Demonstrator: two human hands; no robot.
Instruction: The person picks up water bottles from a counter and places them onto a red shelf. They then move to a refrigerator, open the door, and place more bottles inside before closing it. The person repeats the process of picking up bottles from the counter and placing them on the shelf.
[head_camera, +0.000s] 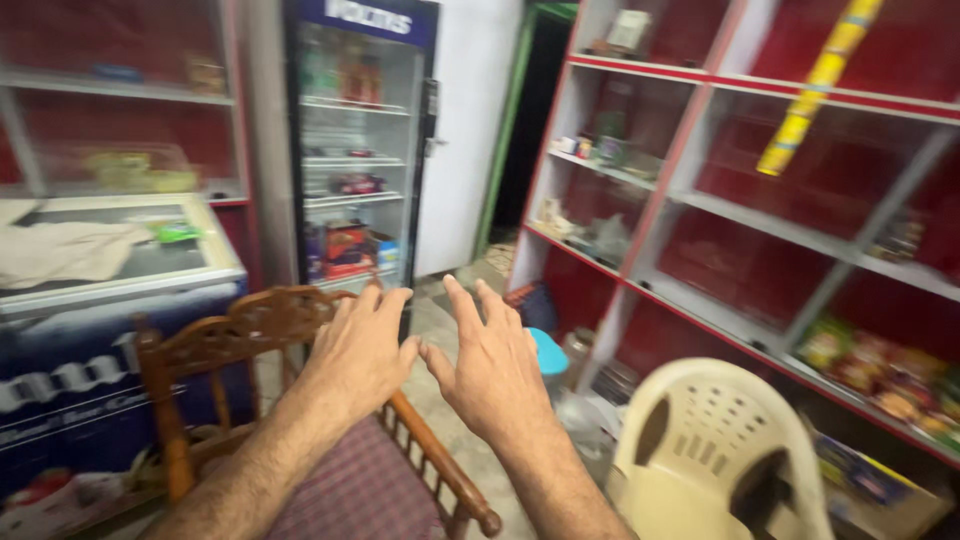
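My left hand (358, 352) and my right hand (490, 365) are both raised in front of me, backs up, fingers spread and holding nothing. They hover side by side, thumbs nearly touching, above a carved wooden chair (235, 335) with a checked purple seat cushion (360, 490). The left hand is just over the chair's arm rail (440, 470). Neither hand touches anything.
A cream plastic chair (705, 440) stands at the lower right. A glass-door drinks fridge (358, 150) is ahead, a blue chest freezer (95, 300) at the left. Red and white shelves (760, 220) with packets line the right wall. A blue lid (548, 352) sits behind my right hand.
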